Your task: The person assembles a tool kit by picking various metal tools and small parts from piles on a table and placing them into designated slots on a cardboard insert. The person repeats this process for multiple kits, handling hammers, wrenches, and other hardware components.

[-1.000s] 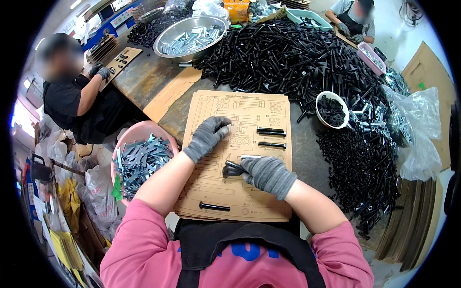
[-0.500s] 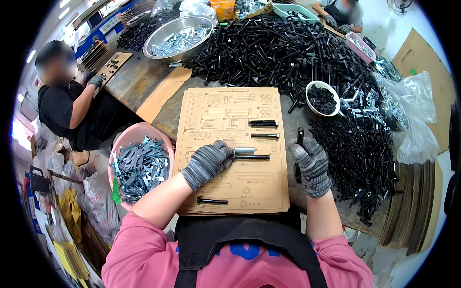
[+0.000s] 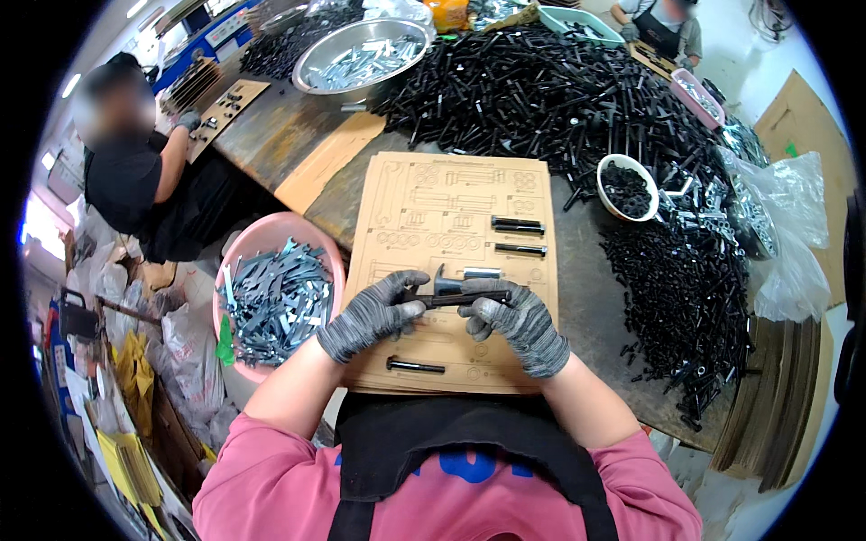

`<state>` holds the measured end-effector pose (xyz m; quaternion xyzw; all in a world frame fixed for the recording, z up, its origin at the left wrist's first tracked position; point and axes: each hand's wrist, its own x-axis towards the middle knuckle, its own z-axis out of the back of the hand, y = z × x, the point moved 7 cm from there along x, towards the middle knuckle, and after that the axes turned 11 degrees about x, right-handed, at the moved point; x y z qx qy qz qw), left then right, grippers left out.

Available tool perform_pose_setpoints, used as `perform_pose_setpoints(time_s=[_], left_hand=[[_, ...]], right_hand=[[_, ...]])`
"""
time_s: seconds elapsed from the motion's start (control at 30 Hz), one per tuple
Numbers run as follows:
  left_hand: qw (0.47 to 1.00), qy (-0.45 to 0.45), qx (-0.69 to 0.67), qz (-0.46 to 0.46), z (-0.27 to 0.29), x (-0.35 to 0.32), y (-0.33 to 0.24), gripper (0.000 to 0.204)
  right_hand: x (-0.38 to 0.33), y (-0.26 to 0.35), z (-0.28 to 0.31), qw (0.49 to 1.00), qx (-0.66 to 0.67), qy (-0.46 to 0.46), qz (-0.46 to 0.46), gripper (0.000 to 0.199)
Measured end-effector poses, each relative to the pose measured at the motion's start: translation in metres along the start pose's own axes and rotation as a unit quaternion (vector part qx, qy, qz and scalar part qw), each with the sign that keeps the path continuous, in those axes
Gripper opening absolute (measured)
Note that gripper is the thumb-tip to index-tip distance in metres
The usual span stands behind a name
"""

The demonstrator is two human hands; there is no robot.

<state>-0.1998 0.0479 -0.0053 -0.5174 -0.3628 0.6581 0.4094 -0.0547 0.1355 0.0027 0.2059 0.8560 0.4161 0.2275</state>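
Observation:
My left hand [image 3: 381,314], in a grey knitted glove, pinches the left end of a long black bolt [image 3: 449,298] above the printed cardboard sheet [image 3: 379,203]. My right hand [image 3: 521,326], gloved alike, has its fingers closed on the bolt's right end. A second dark piece seems to lie against it; I cannot tell its kind. Just beyond the hands rests a silver metal tube [image 3: 482,272]. Farther up the sheet are a thick black bolt [image 3: 517,224] and a thinner one [image 3: 520,249]. Another black bolt [image 3: 415,366] lies near the sheet's front edge.
A pink tub [image 3: 336,270] of flat wrenches stands left of the sheet. Heaped black bolts [image 3: 514,90] cover the far table, with a steel bowl [image 3: 311,84] of silver tubes beside them. At right are a white bowl [image 3: 603,200] and small black bolts [image 3: 658,288]. Two co-workers sit beyond.
My right hand has come left from beside the sheet, carrying a black bolt over it. My left hand has lifted off the sheet and joined it. The whole view has shifted slightly.

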Motion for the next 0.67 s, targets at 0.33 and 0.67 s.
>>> perform_pose_setpoints(time_s=[0.33, 0.67], left_hand=[[0.908, -0.058, 0.405, -0.086, 0.046, -0.039, 0.017, 0.025], [0.910, -0.003, 0.401, -0.105, 0.049, -0.043, 0.012, 0.024]], right_hand=[[0.003, -0.029, -0.023, 0.744, -0.645, 0.101, 0.138, 0.027], [-0.004, -0.025, -0.015, 0.722, -0.673, 0.088, 0.135, 0.019]])
